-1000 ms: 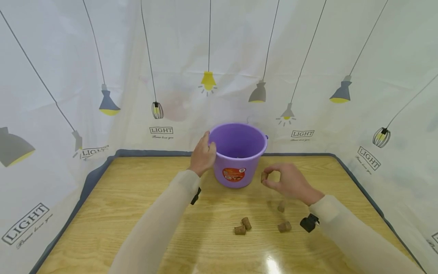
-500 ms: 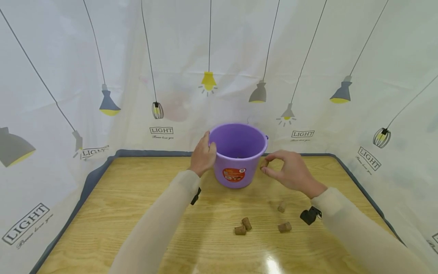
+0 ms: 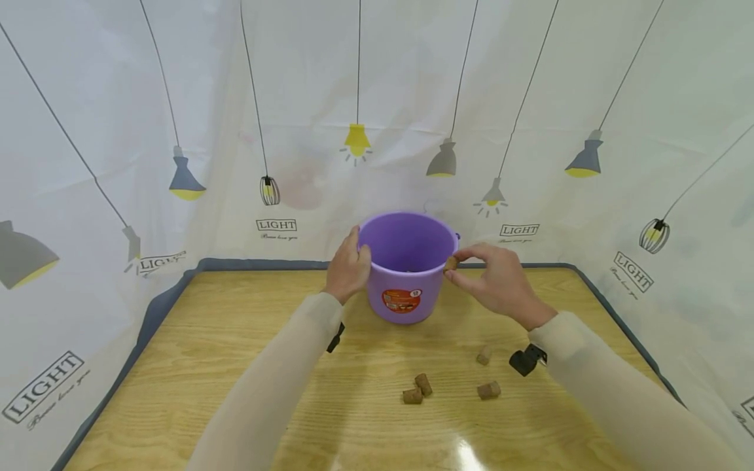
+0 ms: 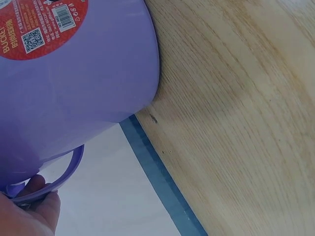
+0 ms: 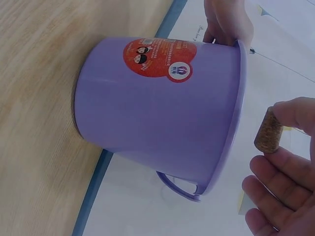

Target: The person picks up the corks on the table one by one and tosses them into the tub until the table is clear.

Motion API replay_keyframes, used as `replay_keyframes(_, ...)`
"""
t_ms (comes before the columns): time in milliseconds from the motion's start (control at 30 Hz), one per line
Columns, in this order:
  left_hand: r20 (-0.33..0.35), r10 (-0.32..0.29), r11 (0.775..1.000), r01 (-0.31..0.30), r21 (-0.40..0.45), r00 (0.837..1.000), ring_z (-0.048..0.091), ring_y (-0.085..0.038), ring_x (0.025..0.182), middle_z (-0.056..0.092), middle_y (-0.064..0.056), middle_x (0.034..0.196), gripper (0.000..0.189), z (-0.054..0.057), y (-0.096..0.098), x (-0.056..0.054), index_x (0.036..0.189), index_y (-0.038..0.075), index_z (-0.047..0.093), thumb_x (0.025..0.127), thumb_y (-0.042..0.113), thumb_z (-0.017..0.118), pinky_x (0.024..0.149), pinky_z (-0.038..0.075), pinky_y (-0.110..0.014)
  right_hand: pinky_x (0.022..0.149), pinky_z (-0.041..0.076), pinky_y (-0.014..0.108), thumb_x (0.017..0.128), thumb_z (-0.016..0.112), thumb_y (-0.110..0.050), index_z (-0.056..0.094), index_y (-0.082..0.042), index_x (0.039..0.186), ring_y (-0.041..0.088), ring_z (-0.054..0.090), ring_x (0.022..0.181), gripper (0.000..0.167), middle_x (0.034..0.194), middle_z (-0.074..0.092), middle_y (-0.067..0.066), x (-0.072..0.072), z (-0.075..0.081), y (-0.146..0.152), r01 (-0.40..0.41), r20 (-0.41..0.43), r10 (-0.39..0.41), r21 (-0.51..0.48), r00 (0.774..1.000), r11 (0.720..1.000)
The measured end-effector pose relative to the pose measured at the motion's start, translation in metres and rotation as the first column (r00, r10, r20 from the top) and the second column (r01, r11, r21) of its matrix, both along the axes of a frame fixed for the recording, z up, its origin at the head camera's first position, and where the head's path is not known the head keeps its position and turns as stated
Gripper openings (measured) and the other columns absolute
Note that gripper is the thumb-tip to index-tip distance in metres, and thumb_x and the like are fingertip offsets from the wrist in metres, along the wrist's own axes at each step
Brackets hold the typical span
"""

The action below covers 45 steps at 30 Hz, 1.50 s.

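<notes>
Table (image 3: 235, 379), right fingers (image 5: 283, 184) pinching cork (image 5: 269, 132), left (image 4: 47, 211) gripping bucket (image 5: 162, 108), scattered corks (image 3: 488, 390) head view only

Bucket (image 4: 88, 93) and label (image 4: 39, 29) being cut at the left wrist frame's upper left, left hand (image 4: 24, 216) being cut lower left, right hand (image 5: 290, 189) being cut at the right wrist frame's right, bits (image 3: 409, 271) at head frame's centre showing too small to identify

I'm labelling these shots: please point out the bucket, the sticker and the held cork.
Bucket (image 5: 160, 110), right wrist view: middle of its outer wall.
Sticker (image 3: 402, 301), head view: middle of its red face.
Held cork (image 5: 269, 132), right wrist view: middle of its side.
</notes>
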<state>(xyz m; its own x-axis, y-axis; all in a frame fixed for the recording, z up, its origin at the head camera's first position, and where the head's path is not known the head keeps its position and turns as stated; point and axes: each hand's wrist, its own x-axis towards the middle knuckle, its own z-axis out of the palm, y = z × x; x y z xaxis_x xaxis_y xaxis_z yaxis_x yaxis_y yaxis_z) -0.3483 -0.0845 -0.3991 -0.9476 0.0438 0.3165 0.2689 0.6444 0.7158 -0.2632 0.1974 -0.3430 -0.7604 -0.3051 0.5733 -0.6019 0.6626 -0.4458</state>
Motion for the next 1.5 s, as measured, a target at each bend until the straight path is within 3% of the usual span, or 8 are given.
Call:
replay_keyframes(267,0.005,-0.006,1.0,0.006,0.005,1.0,0.038,-0.037,0.147,0.038,-0.019,0.161,0.061,0.0,0.001,0.0,0.162,0.002,0.025,0.106,0.026,0.034,0.122,0.029,-0.051,0.092,0.054,0.051,0.089,0.08,-0.019,0.078,-0.006,0.099,0.031,0.07,0.102,0.017,0.098,0.076,0.007,-0.009,0.005,-0.006,0.03,0.008,-0.03,-0.014,1.0,0.999)
replay_keyframes(800,0.02,-0.009,1.0,0.009,0.014,1.0,0.036,-0.035,0.148,0.034,-0.017,0.163,0.062,-0.002,0.0,-0.001,0.163,0.003,0.023,0.106,0.027,0.032,0.123,0.027,-0.05,0.097,0.052,0.048,0.09,0.079,-0.024,0.079,-0.008,0.1,0.03,0.068,0.109,0.019,0.103,0.076,0.007,-0.034,0.009,-0.026,0.08,0.147,-0.083,0.029,0.986,0.996)
replay_keyframes(1033,0.02,-0.012,1.0,0.012,0.013,1.0,0.036,-0.034,0.148,0.034,-0.016,0.164,0.062,0.0,0.0,0.001,0.163,0.004,0.023,0.106,0.027,0.032,0.123,0.027,-0.05,0.09,0.054,0.044,0.09,0.078,-0.024,0.08,-0.01,0.098,0.026,0.069,0.104,0.016,0.101,0.076,0.005,-0.041,0.008,-0.031,0.098,0.189,-0.105,0.049,0.976,0.994)
replay_keyframes(1167,0.014,-0.015,1.0,0.014,0.02,1.0,0.036,-0.035,0.148,0.035,-0.017,0.163,0.061,0.0,0.0,0.0,0.162,0.003,0.023,0.106,0.027,0.032,0.123,0.027,-0.05,0.094,0.053,0.045,0.091,0.077,-0.025,0.08,-0.01,0.098,0.028,0.068,0.107,0.017,0.102,0.075,0.006,-0.044,0.007,-0.034,0.097,0.206,-0.108,0.065,0.973,0.993)
replay_keyframes(1400,0.011,-0.019,1.0,0.018,0.021,1.0,0.036,-0.035,0.148,0.035,-0.017,0.163,0.062,-0.002,-0.001,-0.001,0.162,0.003,0.023,0.106,0.027,0.032,0.122,0.028,-0.05,0.105,0.049,0.052,0.093,0.075,-0.033,0.071,0.001,0.124,0.037,0.061,0.124,0.046,0.126,0.07,0.017,-0.045,0.004,-0.036,0.134,0.224,-0.159,0.12,0.961,0.984)
replay_keyframes(1500,0.015,-0.022,1.0,0.022,0.02,1.0,0.035,-0.034,0.148,0.034,-0.017,0.164,0.062,-0.001,-0.001,-0.001,0.162,0.003,0.023,0.106,0.028,0.032,0.123,0.027,-0.05,0.105,0.049,0.052,0.094,0.074,-0.034,0.071,0.0,0.126,0.037,0.06,0.126,0.047,0.129,0.068,0.017,-0.044,0.004,-0.035,0.145,0.21,-0.168,0.12,0.963,0.982)
